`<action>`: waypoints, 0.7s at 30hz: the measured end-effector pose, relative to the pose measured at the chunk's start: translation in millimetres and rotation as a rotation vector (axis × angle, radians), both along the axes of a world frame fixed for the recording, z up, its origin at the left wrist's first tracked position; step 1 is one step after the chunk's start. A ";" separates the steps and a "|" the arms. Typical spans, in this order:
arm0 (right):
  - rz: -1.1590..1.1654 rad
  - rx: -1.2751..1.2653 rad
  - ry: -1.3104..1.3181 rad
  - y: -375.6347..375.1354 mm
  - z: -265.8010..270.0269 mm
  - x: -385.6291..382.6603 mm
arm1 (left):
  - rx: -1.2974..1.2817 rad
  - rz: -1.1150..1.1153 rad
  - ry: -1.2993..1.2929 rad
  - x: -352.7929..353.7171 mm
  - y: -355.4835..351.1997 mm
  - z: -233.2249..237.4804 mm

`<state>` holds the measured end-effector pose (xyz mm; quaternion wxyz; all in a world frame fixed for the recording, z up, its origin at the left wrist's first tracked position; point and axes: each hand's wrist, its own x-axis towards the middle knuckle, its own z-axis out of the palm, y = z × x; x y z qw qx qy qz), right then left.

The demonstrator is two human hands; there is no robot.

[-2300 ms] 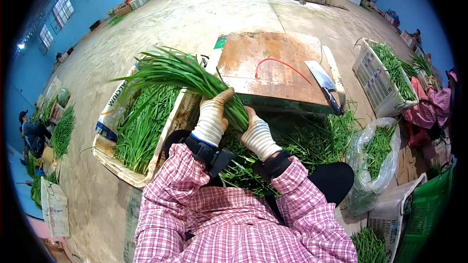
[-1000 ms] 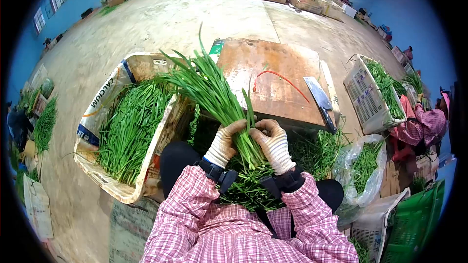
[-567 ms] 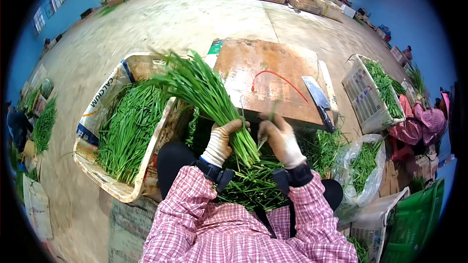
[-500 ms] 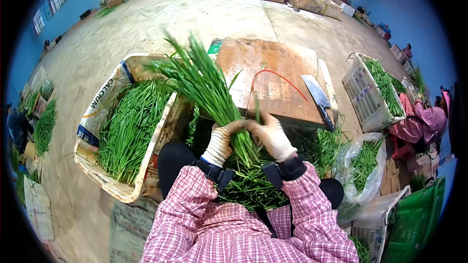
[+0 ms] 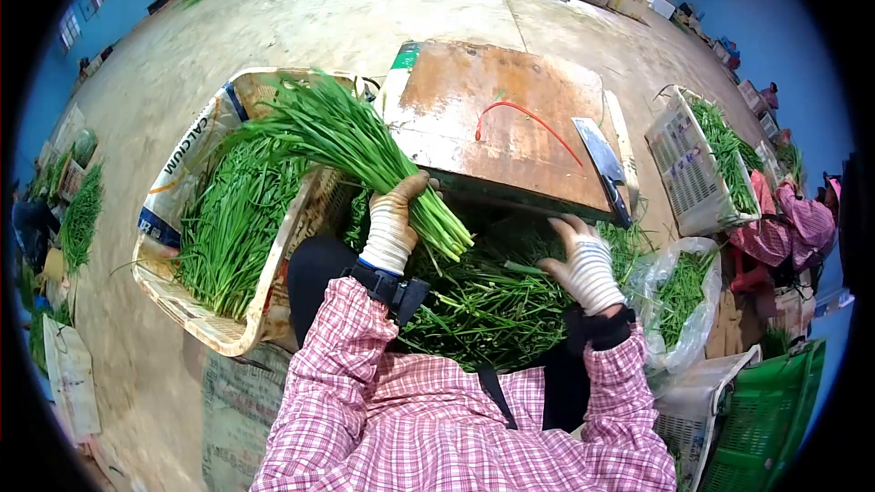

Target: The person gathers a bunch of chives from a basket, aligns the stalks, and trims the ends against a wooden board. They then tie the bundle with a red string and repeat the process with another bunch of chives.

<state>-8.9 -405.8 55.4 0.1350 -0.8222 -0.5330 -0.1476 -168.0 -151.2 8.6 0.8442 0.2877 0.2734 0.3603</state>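
We are sitting close up to the wooden board, which is lying far-centre. To its left, the white basket is holding a deep load of green stalks. Between us and the board, a heap of loose greens is spreading in the near centre, with a clear plastic bag of greens standing to its right.

The bunch is slanting over the gap between basket and board, its leafy ends reaching far-left above the basket and its pale cut ends pointing near-right over the heap. We are now supporting it with the left hand alone, gloved fingers wrapped round the stems close to their pale ends. Half a second ago both our hands were meeting there; now our right hand is standing well apart to the right, above the heap's far edge, thumb and fingers spread and seemingly holding nothing. A green stem is showing just beside its thumb; we cannot tell whether they are touching. We are judging that the right hand is shedding a picked-off piece, leaving the bunch tidier.

The knife and the thin red cord are lying untouched on the board, the knife at its right edge.
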 end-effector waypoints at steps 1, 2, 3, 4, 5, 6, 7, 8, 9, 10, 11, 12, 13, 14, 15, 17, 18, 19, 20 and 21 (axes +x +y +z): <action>0.098 0.135 0.255 17.1 17.4 -16.2 | 0.004 0.015 0.008 3.1 -3.2 -2.0; 0.093 0.212 0.605 33.4 21.4 -36.3 | 0.011 0.032 0.018 6.0 -5.9 -4.6; 0.057 0.221 0.740 47.4 32.0 -60.0 | 0.017 0.065 0.040 9.8 -8.9 -6.4; 0.109 0.099 0.516 60.5 46.2 -77.0 | -0.017 0.034 0.026 12.4 -9.0 -12.4; 0.126 0.073 0.371 72.8 31.8 -86.4 | -0.013 0.026 0.032 12.6 -12.4 -9.5; 0.146 0.049 0.223 82.5 11.8 -89.5 | -0.007 0.021 0.037 12.7 -15.8 -6.2; 0.170 0.037 0.222 87.5 0.2 -89.3 | 0.024 0.062 0.035 14.4 -19.4 -5.2; 0.196 0.023 0.222 90.7 -7.9 -89.9 | 0.030 0.051 0.038 12.4 -17.8 -5.7; 0.219 0.093 0.253 86.6 -5.8 -86.8 | 0.018 0.038 0.028 9.5 -15.3 -7.6; 0.260 0.165 0.282 79.6 0.1 -80.5 | -0.001 0.027 0.017 5.5 -13.6 -7.5; 0.268 0.161 0.273 68.1 6.6 -73.2 | -0.008 0.022 0.020 1.6 -11.5 -7.5; 0.273 0.159 0.263 53.7 10.4 -63.3 | -0.012 0.014 0.024 -3.3 -9.6 -2.4; 0.201 -0.067 0.220 34.8 7.8 -46.2 | -0.014 0.006 0.025 -7.1 -6.1 1.8; 0.128 -0.289 0.172 14.9 2.2 -26.3 | -0.017 -0.013 0.005 -10.7 -1.5 3.9; -0.035 -0.598 0.129 -2.9 -13.7 -1.4 | -0.022 -0.030 -0.014 -14.8 1.7 5.5; -0.297 -0.988 0.044 -25.1 -28.8 21.0 | -0.018 -0.082 -0.039 -20.5 4.5 5.1; -0.387 -1.064 -0.005 -24.9 -27.1 26.4 | -0.007 -0.106 -0.068 -20.6 4.7 5.5; -0.346 -1.058 -0.024 -13.3 -8.3 22.1 | -0.009 -0.146 -0.134 -20.2 3.4 7.4; -0.144 -0.688 -0.034 -6.3 7.7 8.8 | -0.021 -0.191 -0.189 -22.3 -2.0 7.5; 0.004 -0.341 0.163 11.5 14.9 4.1 | 0.007 -0.268 -0.232 -25.7 -4.8 11.0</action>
